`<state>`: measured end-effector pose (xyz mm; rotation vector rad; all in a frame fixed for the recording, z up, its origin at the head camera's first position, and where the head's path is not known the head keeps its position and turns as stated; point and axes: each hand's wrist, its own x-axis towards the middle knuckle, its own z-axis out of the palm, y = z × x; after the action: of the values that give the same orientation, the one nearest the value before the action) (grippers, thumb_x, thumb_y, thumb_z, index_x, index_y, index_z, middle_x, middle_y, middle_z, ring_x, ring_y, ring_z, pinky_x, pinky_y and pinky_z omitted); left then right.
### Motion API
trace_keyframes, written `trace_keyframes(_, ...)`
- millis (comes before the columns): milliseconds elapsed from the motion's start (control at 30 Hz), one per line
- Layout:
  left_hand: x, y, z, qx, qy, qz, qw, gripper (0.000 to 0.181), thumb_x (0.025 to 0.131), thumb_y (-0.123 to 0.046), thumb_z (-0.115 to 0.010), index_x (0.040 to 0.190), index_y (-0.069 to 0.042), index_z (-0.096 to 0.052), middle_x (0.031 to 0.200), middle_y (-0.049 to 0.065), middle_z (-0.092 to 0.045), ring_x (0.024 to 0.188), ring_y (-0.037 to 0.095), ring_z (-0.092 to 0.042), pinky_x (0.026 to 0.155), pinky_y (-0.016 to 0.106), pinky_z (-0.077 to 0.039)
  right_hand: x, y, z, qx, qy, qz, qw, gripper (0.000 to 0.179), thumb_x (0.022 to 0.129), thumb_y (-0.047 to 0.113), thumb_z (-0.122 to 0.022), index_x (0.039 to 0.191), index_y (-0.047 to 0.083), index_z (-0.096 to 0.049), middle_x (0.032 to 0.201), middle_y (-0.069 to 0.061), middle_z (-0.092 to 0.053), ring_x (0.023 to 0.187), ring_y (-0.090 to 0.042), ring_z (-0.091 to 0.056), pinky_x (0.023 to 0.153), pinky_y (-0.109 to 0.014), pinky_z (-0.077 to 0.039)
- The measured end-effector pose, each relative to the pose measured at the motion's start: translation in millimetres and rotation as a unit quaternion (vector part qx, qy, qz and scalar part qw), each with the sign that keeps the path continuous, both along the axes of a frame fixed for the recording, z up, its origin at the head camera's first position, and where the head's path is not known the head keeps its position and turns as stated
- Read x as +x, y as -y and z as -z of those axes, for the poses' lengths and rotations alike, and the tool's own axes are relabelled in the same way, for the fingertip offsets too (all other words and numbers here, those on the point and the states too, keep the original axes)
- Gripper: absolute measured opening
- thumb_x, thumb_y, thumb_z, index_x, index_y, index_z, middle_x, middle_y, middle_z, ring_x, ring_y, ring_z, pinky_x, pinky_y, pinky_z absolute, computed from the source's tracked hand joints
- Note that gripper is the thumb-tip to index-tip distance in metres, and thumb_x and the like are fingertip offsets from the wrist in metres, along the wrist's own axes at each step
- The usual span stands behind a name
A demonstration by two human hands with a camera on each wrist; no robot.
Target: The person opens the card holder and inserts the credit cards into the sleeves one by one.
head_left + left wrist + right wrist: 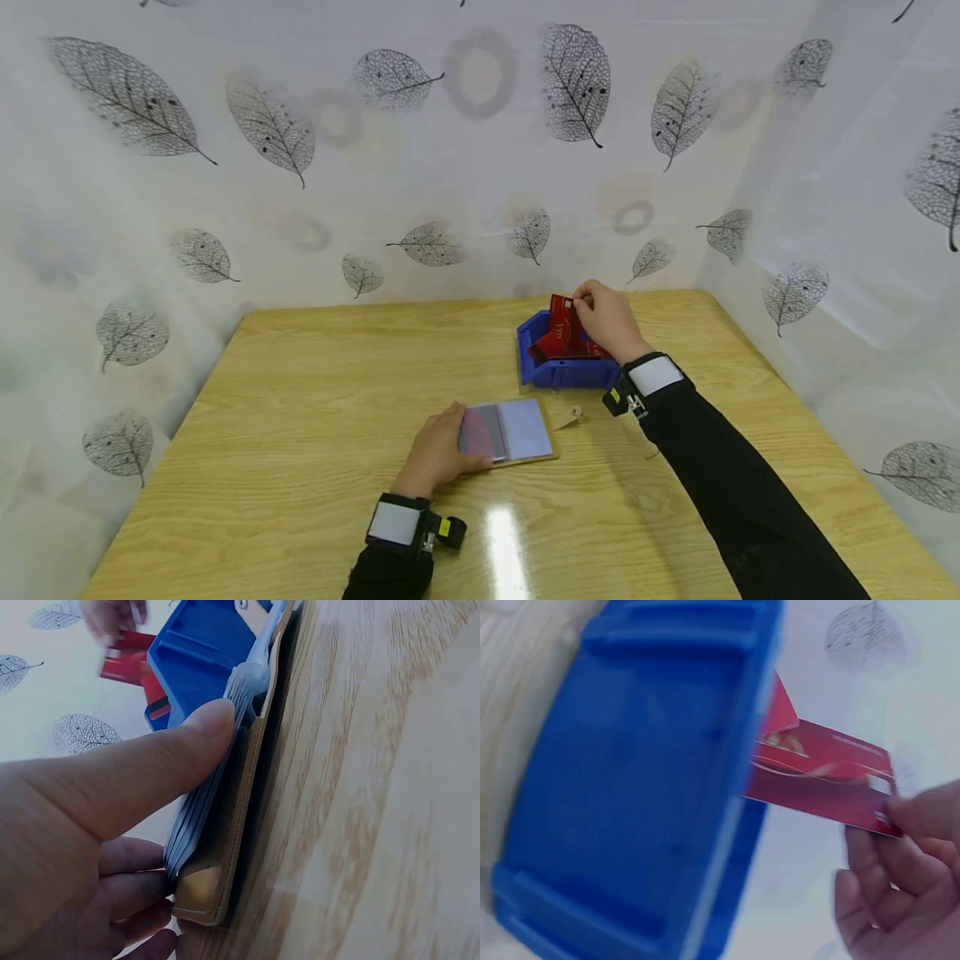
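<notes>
I have the left hand [437, 450] gripping the wallet [528, 429], seemingly to keep it open, the right hand [609, 321] pinching a card [829, 778] above the bin [570, 375].

Bright, even light fills the head view, with white glare on the table [504, 542].
The right sleeve [742, 492] casts a soft shadow. The left wrist view is dimmer, bluish, the right hand [109, 619] blurred; the right wrist view looks hazy, the bin [637, 780] soft-edged.
</notes>
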<state>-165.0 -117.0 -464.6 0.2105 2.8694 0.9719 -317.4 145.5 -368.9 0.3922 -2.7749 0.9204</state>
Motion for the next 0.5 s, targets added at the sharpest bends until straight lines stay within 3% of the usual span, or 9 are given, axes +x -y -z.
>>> trace_keyframes(67, -0.2, 0.7, 0.1, 0.001, -0.001, 0.0, 1.0, 0.096, 0.072, -0.033, -0.086, 0.144, 0.008, -0.038, 0.148, 0.025, -0.038, 0.132, 0.041, -0.04, 0.107, 0.051, -0.035, 5.8, 4.9, -5.7, -0.027, -0.032, -0.002, 0.9991, 0.017, 0.1, 0.013, -0.051, 0.111, 0.002, -0.059, 0.103, -0.019, -0.069, 0.075, -0.028, -0.063, 0.061, -0.036, -0.045)
trace_keyframes(167, -0.8, 1.2, 0.0, -0.001, -0.002, 0.001, 1.0, 0.097, 0.072, -0.034, -0.086, 0.144, 0.008, -0.038, 0.148, 0.025, -0.038, 0.132, 0.041, -0.04, 0.107, 0.051, -0.035, 17.7, 12.5, -12.3, -0.064, -0.046, -0.026, 0.9966, 0.015, 0.099, 0.011, -0.052, 0.111, 0.004, -0.058, 0.105, -0.018, -0.069, 0.083, -0.03, -0.065, 0.065, -0.038, -0.048)
trace_keyframes(333, -1.6, -0.2, 1.2, 0.0, 0.008, -0.004, 1.0, 0.096, 0.072, -0.033, -0.086, 0.145, 0.007, -0.037, 0.149, 0.024, -0.037, 0.133, 0.04, -0.039, 0.108, 0.05, -0.034, 45.2, 25.4, -8.0, -0.08, 0.01, -0.086, 0.993, 0.015, 0.1, 0.008, -0.052, 0.108, 0.005, -0.064, 0.092, -0.014, -0.066, 0.073, -0.024, -0.058, 0.062, -0.034, -0.048)
trace_keyframes(500, -1.8, -1.2, 1.2, 0.002, 0.015, -0.009, 0.9998, 0.095, 0.073, -0.034, -0.086, 0.145, 0.006, -0.037, 0.15, 0.023, -0.037, 0.134, 0.04, -0.038, 0.109, 0.05, -0.034, 65.2, 32.4, 17.3, -0.063, 0.072, -0.129, 0.987, 0.013, 0.097, 0.008, -0.057, 0.106, 0.005, -0.067, 0.09, -0.007, -0.067, 0.069, -0.014, -0.054, 0.059, -0.028, -0.045)
